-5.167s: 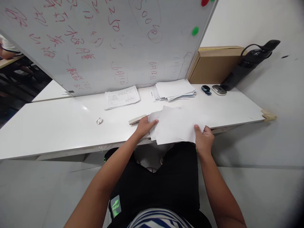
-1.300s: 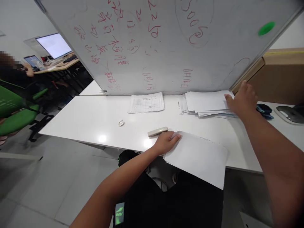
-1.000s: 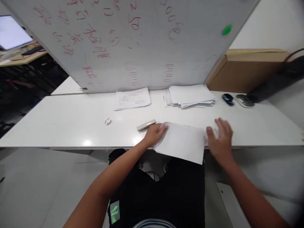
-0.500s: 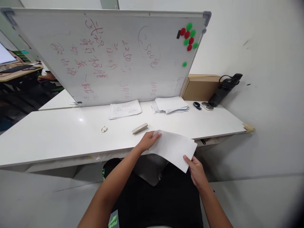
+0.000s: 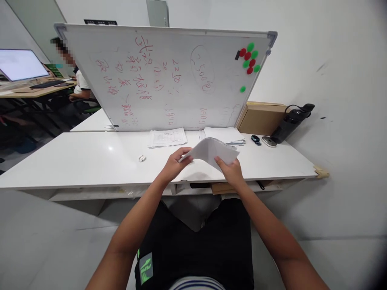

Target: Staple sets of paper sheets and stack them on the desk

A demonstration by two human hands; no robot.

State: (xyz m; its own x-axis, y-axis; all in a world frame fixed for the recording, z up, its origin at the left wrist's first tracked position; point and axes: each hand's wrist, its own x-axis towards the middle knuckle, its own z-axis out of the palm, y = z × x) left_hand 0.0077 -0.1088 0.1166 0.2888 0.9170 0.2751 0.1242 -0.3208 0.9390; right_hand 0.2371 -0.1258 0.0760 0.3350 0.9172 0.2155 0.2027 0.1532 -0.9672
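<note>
Both my hands hold a small sheaf of white paper (image 5: 211, 150) lifted above the white table (image 5: 90, 161). My left hand (image 5: 173, 165) pinches its left edge and my right hand (image 5: 231, 171) grips its near right corner; the sheets bow upward between them. Behind them lie a printed stack of forms (image 5: 167, 138) and a pile of blank sheets (image 5: 225, 135). The stapler seen earlier is hidden behind my left hand and the paper.
A whiteboard (image 5: 169, 76) with red writing and coloured magnets leans at the table's back. A cardboard box (image 5: 261, 119), black bottle (image 5: 290, 123), mouse (image 5: 268, 141) and a small dark object (image 5: 255, 139) sit at the right. A small white clip (image 5: 142, 158) lies at the left. A person sits at a far desk.
My right hand came back from the blank pile and took the sheaf's right corner. Both hands then raised the paper off the table's front edge.
</note>
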